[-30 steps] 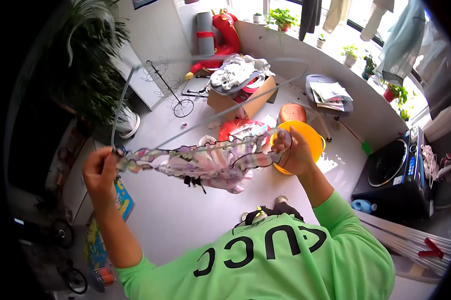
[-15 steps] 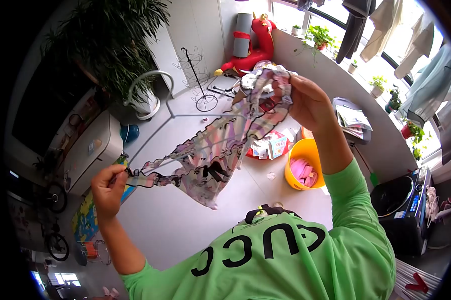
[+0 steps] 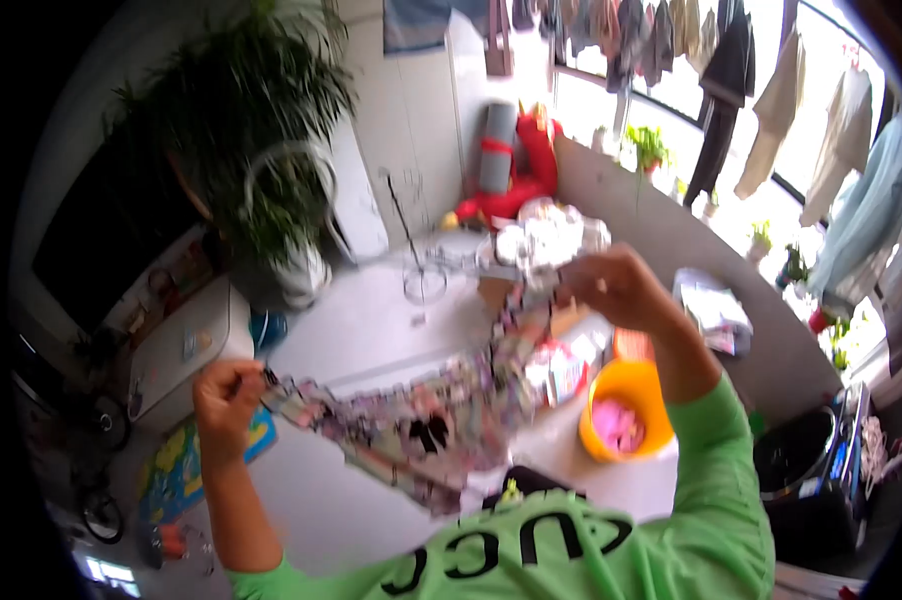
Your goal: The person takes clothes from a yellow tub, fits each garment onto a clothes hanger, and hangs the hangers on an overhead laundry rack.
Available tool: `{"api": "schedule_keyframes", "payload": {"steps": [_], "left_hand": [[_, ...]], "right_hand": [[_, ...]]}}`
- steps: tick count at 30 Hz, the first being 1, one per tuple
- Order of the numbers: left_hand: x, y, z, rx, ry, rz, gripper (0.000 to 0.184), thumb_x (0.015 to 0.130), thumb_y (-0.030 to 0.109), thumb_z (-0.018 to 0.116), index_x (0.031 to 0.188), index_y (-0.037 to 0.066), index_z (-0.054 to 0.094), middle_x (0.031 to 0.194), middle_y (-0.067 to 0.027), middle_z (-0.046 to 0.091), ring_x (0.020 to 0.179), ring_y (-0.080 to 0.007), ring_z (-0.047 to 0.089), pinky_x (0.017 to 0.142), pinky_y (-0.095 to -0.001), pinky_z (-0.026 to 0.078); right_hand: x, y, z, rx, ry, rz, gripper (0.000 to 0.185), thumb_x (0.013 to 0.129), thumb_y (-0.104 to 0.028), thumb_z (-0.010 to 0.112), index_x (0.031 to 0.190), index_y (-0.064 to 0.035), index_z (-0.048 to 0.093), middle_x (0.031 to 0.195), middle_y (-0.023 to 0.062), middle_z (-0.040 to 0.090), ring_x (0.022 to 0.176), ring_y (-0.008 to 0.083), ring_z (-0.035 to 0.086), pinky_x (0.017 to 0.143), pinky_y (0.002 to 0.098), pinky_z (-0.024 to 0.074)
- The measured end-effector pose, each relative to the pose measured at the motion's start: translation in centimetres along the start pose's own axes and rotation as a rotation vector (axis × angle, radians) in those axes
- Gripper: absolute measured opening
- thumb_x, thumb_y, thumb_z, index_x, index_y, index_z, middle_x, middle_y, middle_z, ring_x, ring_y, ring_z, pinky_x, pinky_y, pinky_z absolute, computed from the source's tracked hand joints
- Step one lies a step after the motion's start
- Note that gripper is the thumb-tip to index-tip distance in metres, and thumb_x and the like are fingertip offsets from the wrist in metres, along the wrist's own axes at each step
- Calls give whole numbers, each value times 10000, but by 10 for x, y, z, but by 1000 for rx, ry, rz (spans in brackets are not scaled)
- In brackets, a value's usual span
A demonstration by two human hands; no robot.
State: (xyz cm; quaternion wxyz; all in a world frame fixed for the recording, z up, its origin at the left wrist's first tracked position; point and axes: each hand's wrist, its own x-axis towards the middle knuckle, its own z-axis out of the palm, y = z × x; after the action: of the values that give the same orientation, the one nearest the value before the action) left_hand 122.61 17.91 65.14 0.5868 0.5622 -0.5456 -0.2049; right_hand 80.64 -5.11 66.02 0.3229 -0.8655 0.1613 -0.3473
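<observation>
A thin, ruffle-edged strappy top [image 3: 451,415] in pale pink, purple and cream, with a black bow, hangs stretched between my hands. My left hand [image 3: 227,405] pinches one strap end at the left. Higher up on the right, my right hand [image 3: 616,287] has its fingers closed on the other strap. A large pale hanger hook [image 3: 291,148] curves up in front of the plant. Blur hides most of the hanger's body and how the straps sit on it.
A yellow bucket [image 3: 596,440] with pink items stands on the floor below my right arm. Behind it are boxes and a red inflatable [image 3: 541,165]. Clothes [image 3: 726,80] hang by the windows. A tall plant [image 3: 241,120], a low cabinet [image 3: 196,335] and a washing machine [image 3: 816,470] stand around.
The view has tilted up, so hands and top sit lower. The top now hangs in a wider, lower sag between my hands. Both hands keep their hold.
</observation>
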Motion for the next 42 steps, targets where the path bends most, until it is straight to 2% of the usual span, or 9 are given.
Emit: {"api": "schedule_keyframes", "payload": {"steps": [9,16,21,24,28,35,39,40,42], "left_hand": [[188,-47,38,-270,-186,55,200,811,185,735,851,20,630,704,-31,641,521,-46,508,461,-185,375],[345,-86,54,-239,-210,85,133,831,136,707,852,15,656,664,17,583,549,-29,473,509,-181,378],[438,-157,54,-284,-194,187,166,856,174,687,911,27,634,808,-3,612,697,-52,533,615,-203,430],[515,-195,60,-214,-185,211,361,886,309,644,1119,41,581,1032,-28,613,901,-80,564,805,-235,459],[586,-222,58,-170,-50,266,459,917,314,597,1264,26,514,1208,-51,552,1077,-87,487,949,-251,381],[635,-328,-24,-204,-222,176,370,924,233,583,1210,4,533,1120,-38,572,1025,-99,517,922,-240,389],[670,-421,-97,-189,-306,-25,283,918,168,589,1146,3,562,1119,-70,580,1034,-115,524,922,-246,403],[512,-406,-125,-211,-246,-8,272,920,157,585,1140,-1,564,1095,-70,588,1003,-111,535,902,-243,416],[476,-457,-157,-130,-246,-70,224,910,129,596,1095,4,583,995,-58,615,913,-104,563,836,-240,452]], "right_hand": [[92,30,-73,-112,6,-266,94,871,-14,562,928,45,609,766,105,674,640,186,665,581,273,516],[192,87,-96,117,127,-140,146,927,-63,509,967,61,576,788,102,679,646,151,654,591,250,528],[251,119,-91,649,58,35,431,975,-267,471,1203,97,507,1026,151,614,933,199,594,822,333,461],[306,147,-78,1039,0,10,281,979,-237,397,917,12,511,931,122,517,931,256,569,838,400,479],[363,143,-69,937,116,214,285,987,-249,347,927,5,464,893,104,442,896,239,501,942,532,438],[436,184,-51,732,104,124,341,1009,-266,309,1171,-24,486,1202,135,536,1251,255,429,1071,607,265],[521,204,-30,617,411,226,276,1002,-256,360,1105,-44,505,1064,81,550,1104,179,509,1083,591,256],[403,120,19,568,447,143,269,1001,-256,365,1095,-47,505,1048,72,548,1092,168,510,1084,592,255],[415,115,29,549,332,42,241,991,-253,406,1054,-55,528,971,61,566,1005,148,549,1023,511,383]]}}
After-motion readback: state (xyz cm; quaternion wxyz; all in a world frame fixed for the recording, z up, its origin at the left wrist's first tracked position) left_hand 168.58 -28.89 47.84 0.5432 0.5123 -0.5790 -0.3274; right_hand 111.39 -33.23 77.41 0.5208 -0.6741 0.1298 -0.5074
